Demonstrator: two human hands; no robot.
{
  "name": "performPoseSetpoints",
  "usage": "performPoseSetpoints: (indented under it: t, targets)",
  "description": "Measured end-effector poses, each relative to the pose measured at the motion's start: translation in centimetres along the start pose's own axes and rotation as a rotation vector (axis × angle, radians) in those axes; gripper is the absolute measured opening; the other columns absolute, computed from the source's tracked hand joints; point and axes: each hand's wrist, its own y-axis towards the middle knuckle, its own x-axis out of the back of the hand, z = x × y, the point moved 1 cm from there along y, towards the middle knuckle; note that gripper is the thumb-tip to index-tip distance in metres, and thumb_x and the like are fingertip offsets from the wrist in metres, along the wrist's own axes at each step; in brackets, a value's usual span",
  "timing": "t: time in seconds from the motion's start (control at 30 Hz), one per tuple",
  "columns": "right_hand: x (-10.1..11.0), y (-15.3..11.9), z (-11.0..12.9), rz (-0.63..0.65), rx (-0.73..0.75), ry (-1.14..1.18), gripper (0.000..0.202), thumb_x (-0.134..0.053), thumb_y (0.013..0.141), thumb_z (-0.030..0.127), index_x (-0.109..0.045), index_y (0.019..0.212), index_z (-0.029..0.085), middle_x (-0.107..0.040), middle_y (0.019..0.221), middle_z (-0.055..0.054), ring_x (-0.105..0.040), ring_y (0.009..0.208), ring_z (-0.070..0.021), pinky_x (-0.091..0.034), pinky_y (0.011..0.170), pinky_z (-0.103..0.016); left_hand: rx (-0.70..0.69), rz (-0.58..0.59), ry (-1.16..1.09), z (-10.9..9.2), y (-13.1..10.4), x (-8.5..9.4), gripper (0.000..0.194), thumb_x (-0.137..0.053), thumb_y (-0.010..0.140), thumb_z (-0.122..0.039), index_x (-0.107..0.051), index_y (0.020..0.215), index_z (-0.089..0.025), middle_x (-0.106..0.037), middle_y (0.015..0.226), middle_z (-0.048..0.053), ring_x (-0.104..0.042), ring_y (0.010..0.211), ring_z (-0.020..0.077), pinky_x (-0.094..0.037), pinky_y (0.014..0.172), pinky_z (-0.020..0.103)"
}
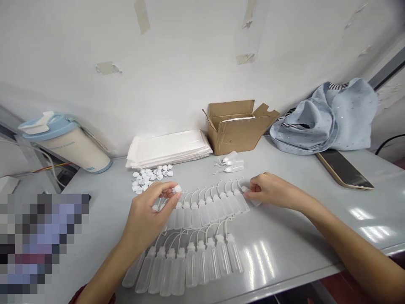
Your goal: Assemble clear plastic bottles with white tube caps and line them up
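Observation:
Between the thumb and forefinger of my left hand (156,202) is a small white cap (177,188), held above the upper row of bottles. My right hand (265,190) pinches the top of a clear plastic bottle (255,202) at the right end of that row; its fingers partly cover the bottle. The upper row of small squeeze bottles (205,212), with thin curved tubes at their necks, lies on the table, its left end hidden behind my left hand. Nearer to me is a second row of similar bottles (191,266). A pile of white caps (155,174) lies beyond my left hand.
Three loose bottles (232,162) lie before an open cardboard box (237,137). White sheets (167,147) are stacked beside it. A tumbler (72,145) leans at left; a blue cloth bag (325,118) and a phone (344,169) lie at right on the grey table (300,245).

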Motion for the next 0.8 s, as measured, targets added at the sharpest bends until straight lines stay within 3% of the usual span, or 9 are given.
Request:
performPoseSetpoints:
  t: [0.17,0.33,0.5,0.63,0.8]
  targets:
    - [0.5,-0.1,0.2,-0.069,0.028,0.050,0.032,-0.057,0.078,0.033,-0.050,0.050,0.019,-0.054,0.048,0.001,-0.044,0.046,-0.0120,-0.029,0.045,-0.026,0.036,0.039,-0.031,-0.3,0.0,-0.2,0.022,-0.057,0.083,-0.041,-0.067,0.092,-0.024,-0.066,0.078,0.001,-0.061,0.072,0.0178,-0.046,0.050,0.024]
    - [1.4,-1.3,2.2,-0.165,0.164,0.325,0.025,-0.052,0.087,0.037,-0.061,0.072,0.018,-0.058,0.058,0.002,-0.054,0.053,-0.0122,-0.039,0.051,-0.024,0.059,0.146,-0.124,-1.1,-0.1,-0.4,0.020,-0.057,0.082,-0.039,-0.067,0.089,-0.023,-0.067,0.081,0.003,-0.062,0.075,0.0182,-0.049,0.054,0.025]
    - [-0.3,-3.0,5.0,0.003,0.258,0.623,0.025,-0.053,0.090,0.038,-0.066,0.089,0.017,-0.059,0.057,0.003,-0.058,0.045,-0.0097,-0.040,0.046,-0.020,0.038,0.335,-0.243,-2.5,-0.8,-0.4,0.019,-0.055,0.086,-0.039,-0.067,0.092,-0.026,-0.062,0.082,0.002,-0.059,0.079,0.0170,-0.049,0.061,0.025]
    - [-2.3,-4.3,6.9,0.112,0.332,0.714,0.023,-0.056,0.090,0.036,-0.065,0.099,0.017,-0.061,0.062,0.003,-0.061,0.048,-0.0097,-0.042,0.045,-0.018,0.028,0.481,-0.342,-3.7,-1.6,-0.5,0.020,-0.054,0.088,-0.040,-0.066,0.095,-0.027,-0.059,0.080,0.001,-0.058,0.076,0.0156,-0.047,0.062,0.024]
    - [-2.9,-4.7,7.6,0.064,0.440,0.604,0.028,-0.050,0.093,0.036,-0.066,0.110,0.019,-0.062,0.077,-0.002,-0.056,0.058,-0.0098,-0.044,0.052,-0.020,-0.032,0.480,-0.291,-4.1,-2.0,-0.6,0.019,-0.053,0.089,-0.040,-0.065,0.098,-0.028,-0.058,0.076,-0.001,-0.055,0.073,0.0156,-0.046,0.066,0.025]
